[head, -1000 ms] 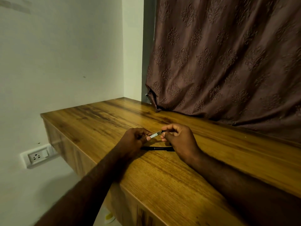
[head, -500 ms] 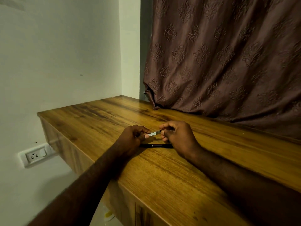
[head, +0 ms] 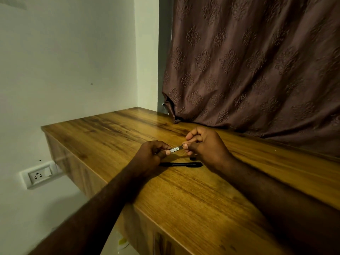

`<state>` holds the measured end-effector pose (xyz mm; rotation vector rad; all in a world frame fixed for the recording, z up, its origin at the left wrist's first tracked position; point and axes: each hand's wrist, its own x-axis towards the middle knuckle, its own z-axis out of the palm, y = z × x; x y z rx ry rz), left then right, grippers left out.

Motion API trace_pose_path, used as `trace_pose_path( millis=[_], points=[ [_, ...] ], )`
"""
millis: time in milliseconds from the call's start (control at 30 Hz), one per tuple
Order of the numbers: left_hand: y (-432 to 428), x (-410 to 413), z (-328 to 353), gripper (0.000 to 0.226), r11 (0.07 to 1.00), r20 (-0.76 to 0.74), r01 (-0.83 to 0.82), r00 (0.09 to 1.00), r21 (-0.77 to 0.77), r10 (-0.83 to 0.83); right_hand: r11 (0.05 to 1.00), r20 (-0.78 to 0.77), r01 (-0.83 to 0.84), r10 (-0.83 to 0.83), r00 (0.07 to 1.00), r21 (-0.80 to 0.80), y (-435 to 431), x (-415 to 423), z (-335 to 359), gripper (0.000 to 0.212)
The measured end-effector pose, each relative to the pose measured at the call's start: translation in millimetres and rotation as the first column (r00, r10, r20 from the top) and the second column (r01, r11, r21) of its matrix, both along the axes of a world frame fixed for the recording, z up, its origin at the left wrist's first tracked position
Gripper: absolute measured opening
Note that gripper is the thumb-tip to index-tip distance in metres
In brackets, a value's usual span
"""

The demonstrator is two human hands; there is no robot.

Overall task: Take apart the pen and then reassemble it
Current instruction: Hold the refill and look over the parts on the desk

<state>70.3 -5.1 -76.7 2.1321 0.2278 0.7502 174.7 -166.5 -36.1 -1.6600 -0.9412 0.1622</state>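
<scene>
Counter (head: 202,196) fills lower frame. Left hand (head: 150,155) and right hand (head: 206,146) at centre, both pinched shut on ends of one silvery refill (head: 174,149), held just above wood. Refill's long axis runs left-right, rising slightly to right. Black barrel (head: 181,164) lies on counter just below hands, roughly parallel to refill, right hand nearer its open end, I judge. Small black cap (head: 192,158) beside right hand. Likely mid-disassembly.
</scene>
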Motion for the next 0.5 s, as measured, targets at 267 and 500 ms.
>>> trace_pose_path(
  millis=[267, 500],
  points=[
    [9.1, 6.2, 0.0, 0.008, 0.973, -0.092, -0.216, 0.974, -0.084, 0.208, 0.846, 0.163, 0.332, -0.290, 0.943, -0.417, -25.9, 54.6, 2.1, 0.011],
    [4.7, 4.7, 3.7, 0.009, 0.951, -0.085, -0.281, 0.959, -0.129, 0.271, 0.749, 0.335, 0.411, -0.263, 0.905, -0.520, -19.6, 57.8, -7.9, 0.023]
  ],
)
